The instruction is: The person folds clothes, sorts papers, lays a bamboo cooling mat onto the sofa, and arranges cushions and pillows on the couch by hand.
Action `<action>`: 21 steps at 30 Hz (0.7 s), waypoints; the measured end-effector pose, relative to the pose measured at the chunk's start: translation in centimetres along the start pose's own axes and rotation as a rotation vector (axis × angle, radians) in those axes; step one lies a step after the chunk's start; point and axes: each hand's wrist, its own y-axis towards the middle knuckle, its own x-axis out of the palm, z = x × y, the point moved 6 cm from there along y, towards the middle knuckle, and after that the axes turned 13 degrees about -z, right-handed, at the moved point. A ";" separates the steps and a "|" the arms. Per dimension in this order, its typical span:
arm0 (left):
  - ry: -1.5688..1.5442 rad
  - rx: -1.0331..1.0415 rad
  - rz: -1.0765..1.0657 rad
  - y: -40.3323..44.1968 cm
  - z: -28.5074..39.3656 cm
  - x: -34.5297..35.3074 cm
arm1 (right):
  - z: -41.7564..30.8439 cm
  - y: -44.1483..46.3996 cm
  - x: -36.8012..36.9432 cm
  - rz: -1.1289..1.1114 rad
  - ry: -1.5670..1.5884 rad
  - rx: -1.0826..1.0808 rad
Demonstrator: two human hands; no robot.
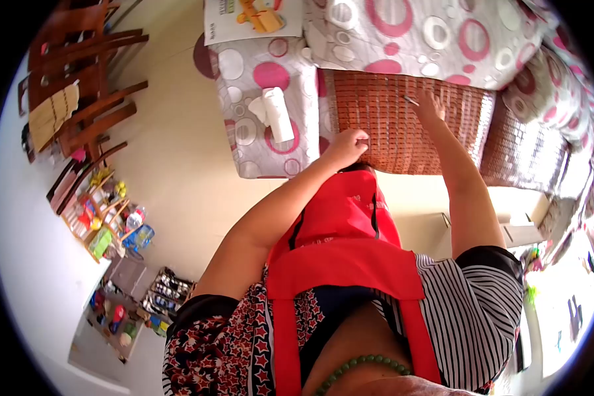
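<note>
A brown woven mat (389, 132) covers a seat between pieces of circle-patterned cloth. My right hand (430, 109) rests on it, palm down with fingers apart. Beside its thumb lies a small thin light-and-dark object (411, 100), close to or touching the thumb tip. My left hand (347, 146) is near the left front edge of the mat, its fingers loosely curled, and nothing shows in them. To the left of that hand, a white roll (279, 115) with a loose end sits on the patterned cloth (244, 155). I wear a red apron (346, 211).
A printed sheet or box (254, 20) with a yellow picture lies at the top. Patterned cushions (541, 86) are at the right. Wooden chairs (105, 122) and a rack with colourful items (99, 221) stand at the left. A grey box (521, 235) is at the lower right.
</note>
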 end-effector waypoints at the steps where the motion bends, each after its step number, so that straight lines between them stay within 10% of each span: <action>1: 0.012 -0.003 0.021 0.5 -0.2 0.1 | -0.2 0.4 0.0 0.012 -0.088 0.009; 6: -0.065 -0.049 0.134 0.8 -0.1 -1.6 | 1.4 6.1 6.1 0.193 -0.331 -0.173; 14: -0.082 -0.116 0.395 -1.7 -4.5 -4.6 | -3.7 9.6 8.7 -0.269 -0.551 -0.253; 19: -0.044 -0.118 0.419 -1.7 -4.8 -5.2 | -20.0 7.4 6.4 -0.501 0.571 -0.311; 21: -0.075 -0.090 0.470 -2.2 -4.2 -6.5 | -25.0 8.7 6.9 0.013 0.371 -0.522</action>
